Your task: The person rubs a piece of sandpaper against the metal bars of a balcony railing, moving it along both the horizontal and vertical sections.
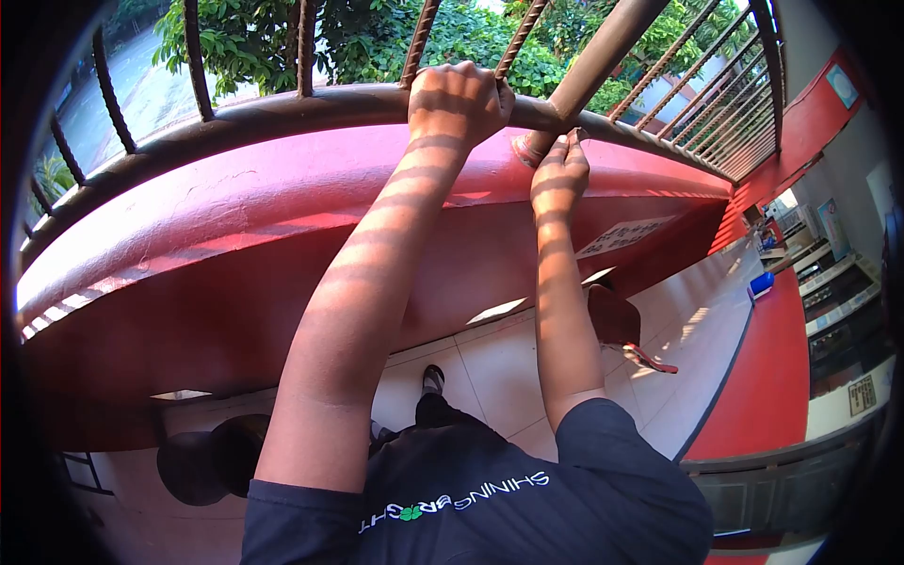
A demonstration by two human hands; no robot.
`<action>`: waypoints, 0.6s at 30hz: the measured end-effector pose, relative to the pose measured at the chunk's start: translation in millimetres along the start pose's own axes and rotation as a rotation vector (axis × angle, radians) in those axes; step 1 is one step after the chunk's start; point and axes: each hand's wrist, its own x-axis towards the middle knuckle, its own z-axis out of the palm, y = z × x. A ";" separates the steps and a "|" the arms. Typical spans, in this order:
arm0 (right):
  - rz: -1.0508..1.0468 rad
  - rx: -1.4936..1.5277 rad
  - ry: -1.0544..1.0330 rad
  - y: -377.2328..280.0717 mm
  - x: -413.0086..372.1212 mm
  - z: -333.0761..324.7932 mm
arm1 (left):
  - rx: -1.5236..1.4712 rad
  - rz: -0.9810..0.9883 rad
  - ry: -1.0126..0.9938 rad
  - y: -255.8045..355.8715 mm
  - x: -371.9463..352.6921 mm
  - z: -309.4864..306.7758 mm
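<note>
Left hand point(457, 99) was clamped on the rail point(282, 105), fingers curled round it. Right hand point(558, 174) fingers were bunched together against the pipe base point(527, 148), just beyond the fingertips; whether anything was pinched could not be told. Work was judged mid-way, nothing visibly finished.

The rail point(282, 108) closed inside the left grip point(459, 99) is round metal, dull brown and rusty-looking. The bars point(198, 66) rising from it on either side of that grip are ribbed, twisted steel with a rough surface. The thick pipe point(603, 47) at the fingertips of the right grip point(558, 174) is smoother, brown-painted metal. Below both grips the ledge point(235, 217) is red-painted masonry, matt, uneven and hairline-cracked. Far beneath, the floor point(508, 348) is pale glossy tile. The shirt point(490, 499) is dark matt cloth with printed lettering.
</note>
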 end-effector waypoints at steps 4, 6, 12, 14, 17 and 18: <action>0.014 -0.092 0.000 -12.5 5.4 7.4 | -0.008 0.010 0.001 -0.1 0.9 0.6; 0.099 -0.138 -0.033 -34.6 -2.2 4.2 | -0.022 0.009 -0.021 0.1 -0.3 2.0; 0.169 -0.013 -0.024 -65.4 -10.5 3.9 | -0.017 0.027 0.014 -0.4 -1.2 0.6; 0.060 -0.125 0.007 -45.0 -18.1 13.8 | -0.020 0.004 -0.045 0.4 0.5 -1.3; -0.157 -0.137 0.124 -8.1 -14.2 33.3 | -0.046 0.031 0.109 -1.8 0.4 7.8; -0.142 -0.147 0.153 -8.6 -10.5 31.7 | -0.063 0.026 0.078 -2.1 0.4 6.5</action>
